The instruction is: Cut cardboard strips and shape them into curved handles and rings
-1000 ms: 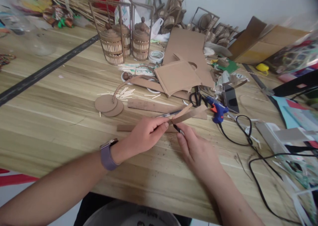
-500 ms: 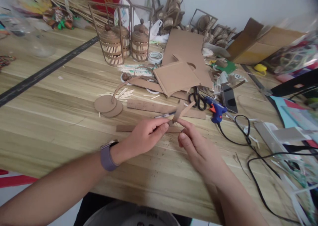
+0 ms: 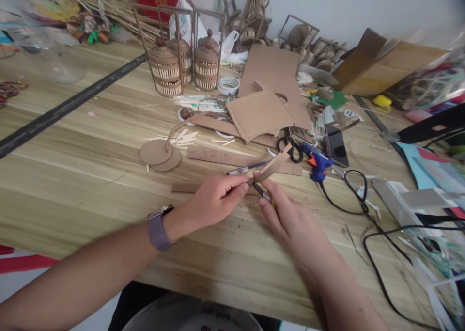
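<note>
My left hand point(image 3: 214, 197), with a watch on a purple band, pinches the lower end of a narrow cardboard strip point(image 3: 274, 164) over the middle of the table. The strip rises to the right from the fingertips. In my right hand point(image 3: 286, 210) is a small dark-tipped tool point(image 3: 262, 192), perhaps a cutter, its tip against the strip beside the left fingertips. The right forefinger touches the strip too. Flat cardboard strips point(image 3: 214, 155) and a pen point(image 3: 247, 168) lie just beyond the hands.
Black scissors point(image 3: 289, 149), a blue glue gun point(image 3: 319, 165) and its black cable are at the right. Cardboard discs point(image 3: 156, 152) and small sticks lie left. Behind stand stick-walled lantern-like models point(image 3: 163, 71), a tape roll point(image 3: 228, 85) and cardboard sheets point(image 3: 259, 113).
The strip has swung to the right and leans lower. The tool in my right hand now shows clearly against it. The view has shifted slightly.
</note>
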Available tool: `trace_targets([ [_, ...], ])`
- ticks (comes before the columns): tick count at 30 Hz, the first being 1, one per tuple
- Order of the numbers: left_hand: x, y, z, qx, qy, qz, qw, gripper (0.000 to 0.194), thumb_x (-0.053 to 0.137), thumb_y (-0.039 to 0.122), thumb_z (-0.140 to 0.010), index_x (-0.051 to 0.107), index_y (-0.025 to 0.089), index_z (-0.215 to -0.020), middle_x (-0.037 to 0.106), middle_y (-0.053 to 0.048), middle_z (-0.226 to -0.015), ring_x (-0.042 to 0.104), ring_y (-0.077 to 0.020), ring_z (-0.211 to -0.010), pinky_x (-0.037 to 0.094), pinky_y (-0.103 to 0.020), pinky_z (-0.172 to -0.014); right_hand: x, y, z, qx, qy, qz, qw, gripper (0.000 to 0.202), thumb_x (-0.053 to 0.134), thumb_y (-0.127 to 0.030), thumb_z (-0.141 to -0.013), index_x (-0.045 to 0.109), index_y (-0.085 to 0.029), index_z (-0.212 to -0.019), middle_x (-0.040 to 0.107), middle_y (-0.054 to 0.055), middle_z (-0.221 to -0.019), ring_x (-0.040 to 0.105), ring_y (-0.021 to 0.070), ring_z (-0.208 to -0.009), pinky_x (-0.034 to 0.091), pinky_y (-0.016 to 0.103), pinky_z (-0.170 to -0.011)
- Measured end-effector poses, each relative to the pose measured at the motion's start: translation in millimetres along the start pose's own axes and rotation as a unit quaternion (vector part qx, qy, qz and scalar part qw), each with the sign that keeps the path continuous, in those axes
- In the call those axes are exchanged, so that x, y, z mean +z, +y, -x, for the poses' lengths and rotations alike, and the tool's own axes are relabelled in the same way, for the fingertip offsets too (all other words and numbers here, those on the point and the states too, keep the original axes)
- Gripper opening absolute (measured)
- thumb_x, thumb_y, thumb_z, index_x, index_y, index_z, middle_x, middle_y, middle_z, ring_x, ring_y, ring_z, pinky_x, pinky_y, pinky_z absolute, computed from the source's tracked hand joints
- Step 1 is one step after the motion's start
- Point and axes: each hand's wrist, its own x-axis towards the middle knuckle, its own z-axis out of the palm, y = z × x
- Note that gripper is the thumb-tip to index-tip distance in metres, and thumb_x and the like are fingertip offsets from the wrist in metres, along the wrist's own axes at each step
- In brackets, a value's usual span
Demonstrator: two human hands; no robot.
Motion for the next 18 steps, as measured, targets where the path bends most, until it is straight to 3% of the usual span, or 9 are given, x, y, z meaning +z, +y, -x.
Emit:
trace_targets([
  [7, 4.6, 1.0, 2.2, 0.018, 0.003, -0.005, 1.000, 0.032, 0.042, 0.029, -0.098, 0.068, 0.015, -0.087, 0.051, 0.002, -0.062, 0.044, -0.0113, -0.057, 0.032, -0.023, -0.053, 2.9, -6.3, 1.0, 0.025, 0.038, -0.013, 0.999, 0.034, 0.036, -0.032, -0.100, 0.057, -0.021, -0.125, 0.075, 0.008, -0.106, 0.073, 0.0218, -0.077, 0.055, 0.030, -0.060],
  [11, 4.1, 3.1, 2.9, 0.008, -0.016, 0.037, 0.999, 0.031, 0.041, 0.029, -0.100, 0.065, 0.015, -0.086, 0.047, 0.005, -0.059, 0.041, -0.0093, -0.053, 0.032, -0.022, -0.052, -1.5, -8.3, 0.6, 0.042, 0.044, -0.082, 0.995, 0.035, 0.036, -0.034, -0.101, 0.057, -0.023, -0.127, 0.072, 0.004, -0.086, 0.070, 0.0183, -0.072, 0.052, 0.027, -0.060],
  [18, 1.6, 6.0, 2.3, -0.042, -0.043, 0.121, 0.991, 0.031, 0.041, 0.034, -0.100, 0.064, 0.015, -0.092, 0.050, 0.006, -0.058, 0.044, -0.0071, -0.051, 0.034, -0.019, -0.050, -9.4, 0.6, -1.5, 0.059, -0.010, -0.204, 0.977, 0.043, 0.034, -0.039, -0.102, 0.049, -0.022, -0.138, 0.062, -0.001, -0.072, 0.060, 0.0141, -0.062, 0.049, 0.026, -0.058],
])
